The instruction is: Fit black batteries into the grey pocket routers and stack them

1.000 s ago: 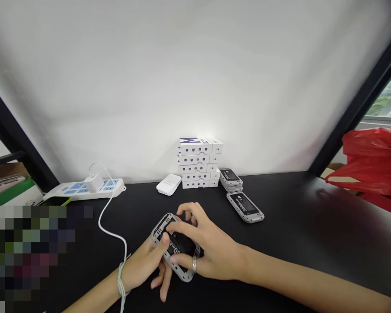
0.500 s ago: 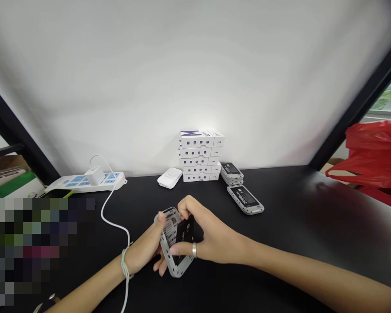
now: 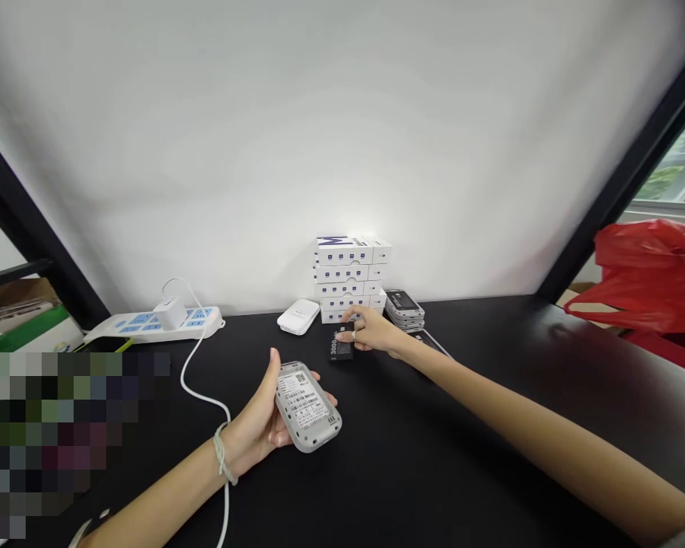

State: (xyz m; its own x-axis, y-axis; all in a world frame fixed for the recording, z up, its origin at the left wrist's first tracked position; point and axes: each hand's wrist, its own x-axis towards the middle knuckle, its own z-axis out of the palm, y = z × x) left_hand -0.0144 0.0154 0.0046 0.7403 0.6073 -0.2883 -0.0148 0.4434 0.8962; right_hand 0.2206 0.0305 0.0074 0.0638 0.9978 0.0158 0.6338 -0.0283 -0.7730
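Seen from the person's head, two bare arms reach across a black tabletop toward a stack of white boxes against a white wall. In front of the stack, the right hand has its fingertips closed on a flat black battery printed with "3000". It is unclear whether the battery is lifted clear of the table. It looks light, stiff and smooth, so it is probably best pinched by its long edges.

Nearer the viewer and to the left of the stack, the left hand cradles a grey-rimmed handheld device. The fingers curl beneath it and the thumb stands up along its side. Its label, with barcodes and a QR code, faces up. It looks light and rigid, and its rounded rim offers the surest hold.

Beside the stack lie a white pouch-shaped object on the left and a pile of similar devices on the right. Farther left is a white power strip with a plugged-in charger. A red plastic bag sits far to the right.
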